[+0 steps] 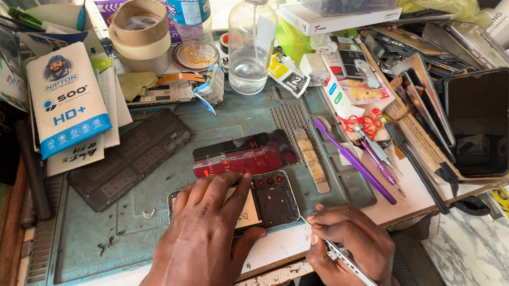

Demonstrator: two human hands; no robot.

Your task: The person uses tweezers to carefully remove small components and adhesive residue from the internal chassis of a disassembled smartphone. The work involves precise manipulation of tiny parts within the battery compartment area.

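Pinching thin metal tweezers (pixel 342 257), the right hand (pixel 353 251) probes the opened phone (pixel 266 200) pressed flat by the left hand (pixel 204 232) on the desk's teal mat (pixel 125 225); light, stiff, fragile, it seems best held by its edges.

The workbench (pixel 283 249) is carrying a teal repair mat (pixel 154 223), and that mat is holding an opened phone (pixel 269 200), a dark back cover (pixel 130 158), a red back panel (pixel 243 155) and a purple brush (pixel 354 161), while a clear bottle (pixel 252 44) and tape rolls (pixel 140 33) are sitting further back.
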